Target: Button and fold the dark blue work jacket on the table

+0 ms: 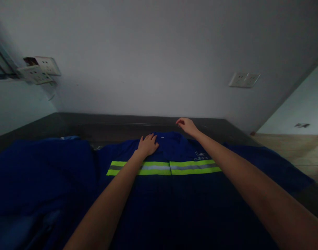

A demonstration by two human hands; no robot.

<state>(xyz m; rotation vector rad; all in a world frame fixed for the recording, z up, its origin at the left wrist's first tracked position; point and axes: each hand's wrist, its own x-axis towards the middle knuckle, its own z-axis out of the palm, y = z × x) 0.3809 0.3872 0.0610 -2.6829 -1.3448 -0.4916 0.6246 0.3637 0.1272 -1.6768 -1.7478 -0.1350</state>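
A dark blue work jacket [159, 194] is spread front side up on a dark surface, with a yellow-green and silver reflective band across its chest and small white lettering on one side. My left hand [148, 145] rests on it with fingers spread, just left of the collar [168, 136]. Above and to the right of the collar, my right hand [186, 125] is raised off the cloth. Its fingers are curled together, and whether anything is between them cannot be made out. The jacket's sleeve [268, 163] stretches out to the right.
More blue clothing [44, 166] lies heaped on the left. The dark tabletop [117, 121] runs back to a grey wall [143, 62]. Sockets [244, 80] are on the wall at right, with more sockets [40, 70] at left. Tiled floor [286, 147] shows beyond the right side.
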